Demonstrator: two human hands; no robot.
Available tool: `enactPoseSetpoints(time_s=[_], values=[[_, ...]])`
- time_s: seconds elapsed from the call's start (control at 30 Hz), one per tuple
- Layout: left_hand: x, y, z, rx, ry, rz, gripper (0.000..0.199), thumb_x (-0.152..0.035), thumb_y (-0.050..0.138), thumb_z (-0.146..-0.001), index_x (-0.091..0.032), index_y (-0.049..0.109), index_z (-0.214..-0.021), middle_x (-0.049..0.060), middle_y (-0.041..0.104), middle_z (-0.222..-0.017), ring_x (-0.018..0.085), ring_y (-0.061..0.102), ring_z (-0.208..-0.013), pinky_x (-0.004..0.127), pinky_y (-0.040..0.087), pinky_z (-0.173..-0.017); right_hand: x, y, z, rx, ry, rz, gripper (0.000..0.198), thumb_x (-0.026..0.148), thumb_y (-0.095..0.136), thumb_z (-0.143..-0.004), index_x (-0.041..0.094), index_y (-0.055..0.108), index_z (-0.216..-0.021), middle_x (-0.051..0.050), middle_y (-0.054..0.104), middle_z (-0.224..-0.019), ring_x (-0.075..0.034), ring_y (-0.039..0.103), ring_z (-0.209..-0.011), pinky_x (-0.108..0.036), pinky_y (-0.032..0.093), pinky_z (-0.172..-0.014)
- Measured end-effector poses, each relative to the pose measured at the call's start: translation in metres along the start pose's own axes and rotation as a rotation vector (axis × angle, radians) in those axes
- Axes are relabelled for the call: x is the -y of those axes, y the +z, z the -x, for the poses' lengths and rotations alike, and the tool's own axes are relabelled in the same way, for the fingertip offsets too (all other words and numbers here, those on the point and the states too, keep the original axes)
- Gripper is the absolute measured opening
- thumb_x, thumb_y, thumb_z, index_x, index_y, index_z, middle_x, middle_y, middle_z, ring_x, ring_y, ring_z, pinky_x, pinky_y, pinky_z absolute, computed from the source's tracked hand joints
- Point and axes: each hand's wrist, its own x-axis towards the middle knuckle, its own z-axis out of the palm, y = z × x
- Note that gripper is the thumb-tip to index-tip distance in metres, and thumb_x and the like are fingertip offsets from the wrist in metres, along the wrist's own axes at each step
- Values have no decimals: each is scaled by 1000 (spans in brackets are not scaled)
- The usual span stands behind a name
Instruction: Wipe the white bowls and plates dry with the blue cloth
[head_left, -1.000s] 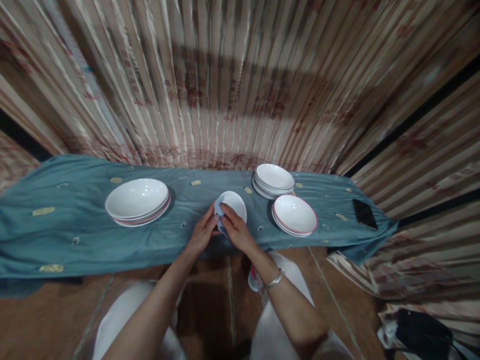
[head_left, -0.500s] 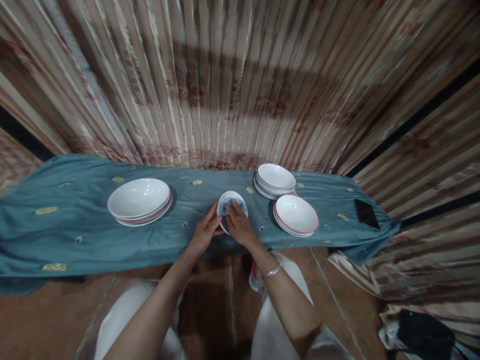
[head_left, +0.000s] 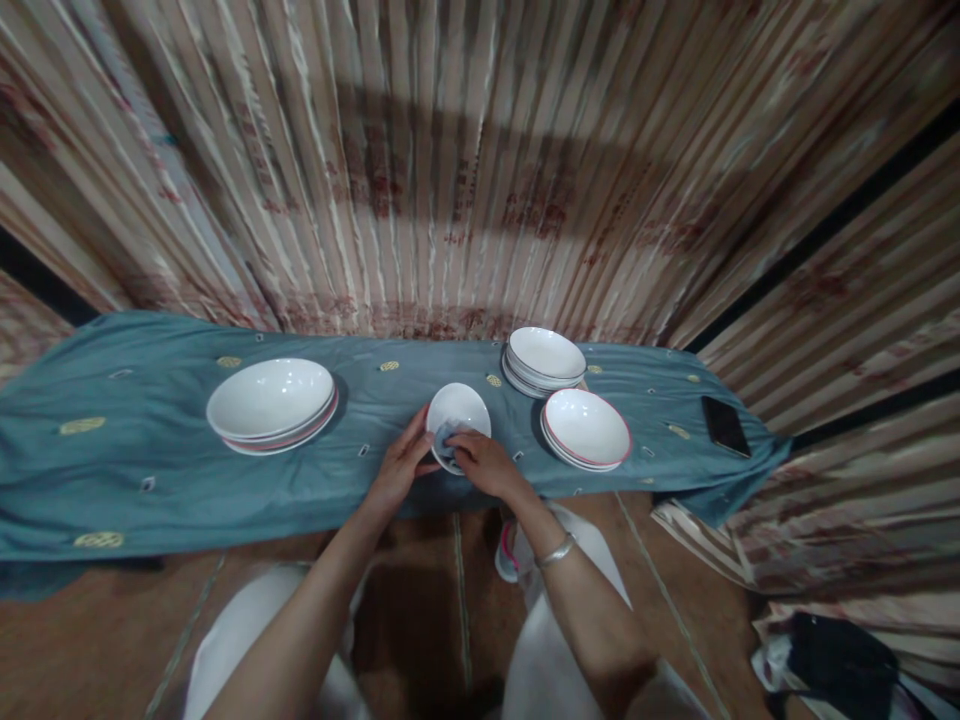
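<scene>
– Drawn nearer over the last half second, away from the middle of the small white bowl [head_left: 469, 402]: right hand [head_left: 484, 462] and blue cloth [head_left: 448, 435] together!

– Gripping how?

– Pinching the cloth in the right hand, pressing it inside the bowl, towards the near wall. Steadying the bowl from its left side with the left hand [head_left: 403, 458], fingers curled against the outside.

– And whereabouts?

– Above the near part of the tabletop [head_left: 390, 400], between the stacks, mouth up. Can't tell whether touching down underneath.

– How far along?

– Mid-wipe, by the look of it! Not yet set down, not yet let go. No telling which stacks to call wiped and which waiting.

– Counting up, then?

– Two hands, one cloth, one bowl in hand. Three stacks: one on the left [head_left: 271, 392], one on the right at the far side [head_left: 545, 350], one on the right at the near side [head_left: 587, 423], red-rimmed on top. Probably three dishes on the left; on the right, several per stack, too overlapped to count surely. Plus one dark phone [head_left: 725, 427], flat near the right end.
</scene>
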Motion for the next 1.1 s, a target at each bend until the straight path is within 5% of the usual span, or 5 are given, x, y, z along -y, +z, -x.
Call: enactPoseSetpoints(time_s=[0.47, 0.7, 1.1], values=[[3, -2, -2, -2, 11, 15, 62, -40, 68, -78, -34, 49, -137, 0, 44, -149, 29, 51, -127, 33, 61, -78, 1, 13, -6, -40, 61, -780, 28, 33, 57, -82, 21, 72, -101, 0, 72, -90, -15, 64, -81, -27, 50, -77], [4, -2, -2, 3, 20, 36, 59, -40, 65, -81, -35, 49, -137, 0, 43, -149, 29, 46, -132, 35, 61, -78, 10, 14, -8, -104, 164, -1057, 32, 42, 66, -73, 21, 73, -96, 0, 71, -89, -14, 62, -79, -27, 49, -77], [4, -1, -1, 46, 30, 38, 65, -42, 68, -77, -33, 49, -138, 2, 45, -148, 31, 48, -129, 37, 60, -81, 17, 17, -13, -244, 94, -992, 48, 44, 61, -81, 24, 61, -126, -4, 61, -128, -20, 57, -117, -39, 41, -105]])
